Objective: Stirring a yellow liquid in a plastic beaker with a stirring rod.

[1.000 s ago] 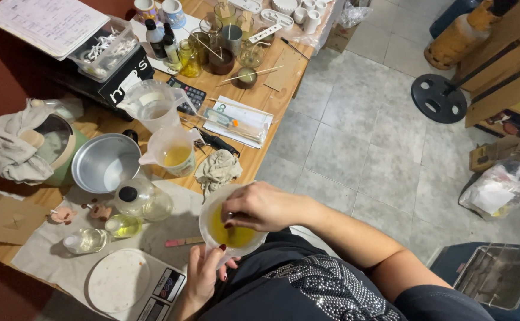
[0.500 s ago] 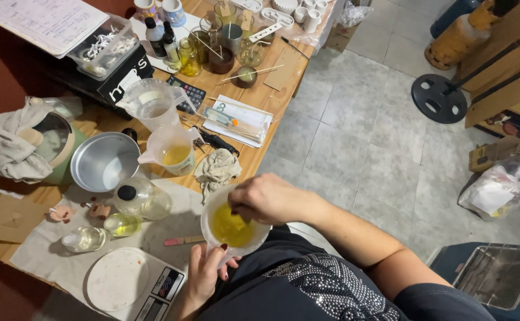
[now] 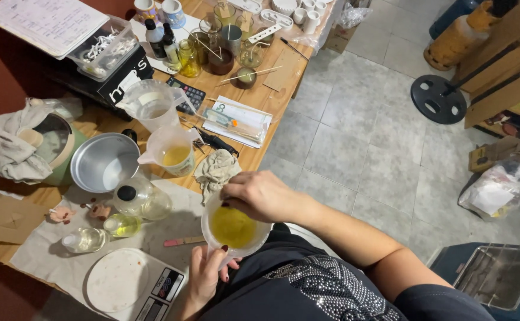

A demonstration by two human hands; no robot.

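Note:
My left hand [image 3: 203,276] holds a clear plastic cup [image 3: 233,229] of yellow liquid from below, just off the table's near edge above my lap. My right hand [image 3: 260,195] is over the cup's rim with the fingers closed down into it, seemingly pinching a thin stirrer that I cannot make out. A measuring jug with yellow liquid [image 3: 173,153] stands on the wooden table [image 3: 277,77] just beyond the cup, next to a crumpled rag [image 3: 214,170].
Near me lie a kitchen scale with a white plate [image 3: 130,284], a clear bottle [image 3: 141,199], small glass jars [image 3: 122,225] and a metal pan [image 3: 102,161]. Farther back stand an empty jug [image 3: 151,104], a calculator [image 3: 190,94], dark bottles and candle glasses. Grey floor tiles [image 3: 361,131] lie right.
The cup has stayed in my left hand while my right hand shifted slightly over its rim, moving in small circles in the liquid. The view has drifted a little.

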